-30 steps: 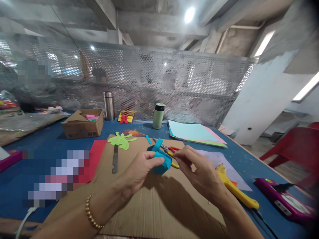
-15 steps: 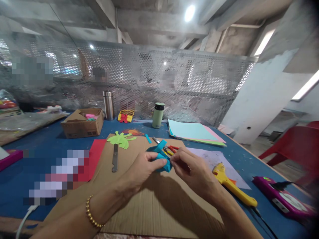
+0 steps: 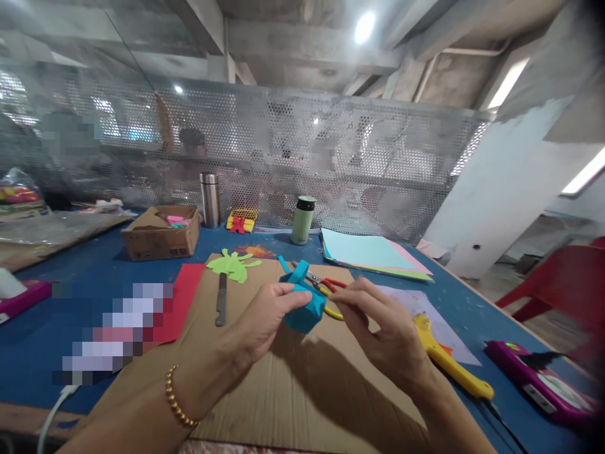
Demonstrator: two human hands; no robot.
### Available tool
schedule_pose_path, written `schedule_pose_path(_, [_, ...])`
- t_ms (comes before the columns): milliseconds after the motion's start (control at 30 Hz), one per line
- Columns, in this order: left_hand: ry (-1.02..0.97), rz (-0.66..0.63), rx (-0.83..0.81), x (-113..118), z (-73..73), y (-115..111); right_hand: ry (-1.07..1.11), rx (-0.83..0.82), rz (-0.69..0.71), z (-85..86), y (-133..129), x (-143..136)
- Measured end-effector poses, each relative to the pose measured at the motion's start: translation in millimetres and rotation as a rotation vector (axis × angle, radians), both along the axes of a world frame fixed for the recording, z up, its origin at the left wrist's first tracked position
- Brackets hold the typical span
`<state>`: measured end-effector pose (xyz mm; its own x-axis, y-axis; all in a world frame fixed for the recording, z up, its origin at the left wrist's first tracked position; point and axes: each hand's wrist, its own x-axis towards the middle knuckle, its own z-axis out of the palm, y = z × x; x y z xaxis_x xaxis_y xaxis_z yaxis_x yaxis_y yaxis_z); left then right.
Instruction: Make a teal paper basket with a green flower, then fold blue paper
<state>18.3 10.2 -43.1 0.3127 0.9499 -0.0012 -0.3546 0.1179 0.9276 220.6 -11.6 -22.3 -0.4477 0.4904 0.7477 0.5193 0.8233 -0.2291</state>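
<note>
My left hand (image 3: 270, 315) pinches a folded blue paper piece (image 3: 307, 313) between thumb and fingers, above the cardboard sheet (image 3: 265, 391). The paper piece is boxy, with a strip looping up at its top. To its right, my right hand (image 3: 378, 315) is apart from the paper, its thumb and fingertips pressed together; whether anything small is between them I cannot make out. Behind the hands lie pliers with red handles (image 3: 331, 284) and a tool with yellow handles (image 3: 334, 312), partly hidden. Green paper leaves (image 3: 232, 265) and a metal blade (image 3: 221, 302) lie to the left.
A yellow glue gun (image 3: 449, 362) and a purple power strip (image 3: 536, 384) lie at the right. Farther back stand a cardboard box (image 3: 163, 243), a steel flask (image 3: 210, 202), a green bottle (image 3: 302, 222) and stacked coloured paper (image 3: 368, 249). Red paper (image 3: 182, 302) lies left.
My right hand has moved off the blue paper, slightly to the right. The blue piece is turned and more of it shows. The view has shifted a little.
</note>
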Motion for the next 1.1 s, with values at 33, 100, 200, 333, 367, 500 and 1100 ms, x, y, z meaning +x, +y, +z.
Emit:
schedule_pose_path(33, [-0.001,0.002,-0.001,0,1.3,0,-0.015,0.024,0.030,-1.4,-1,-1])
schedule_pose_path(100, [-0.010,0.008,-0.012,0,3.4,-1,-0.060,0.061,0.067,-5.3,-2,-3])
schedule_pose_path(200, [-0.023,0.001,-0.020,1,4.3,-2,-0.154,0.072,0.073,-10.6,1,-3])
schedule_pose_path(333, [-0.033,-0.024,0.005,2,3.7,-3,-0.201,0.059,0.074,-10.6,2,-4])
schedule_pose_path(367, [-0.032,-0.028,0.011,2,3.8,-4,-0.194,0.043,0.078,-9.6,1,-4])
schedule_pose_path(500, [-0.008,-0.015,0.028,0,4.0,-3,-0.078,0.018,0.086,-7.5,-3,-6])
schedule_pose_path(1100, [0.079,-0.055,0.063,0,2.6,-4,-0.140,-0.145,-0.168,-28.4,4,-13])
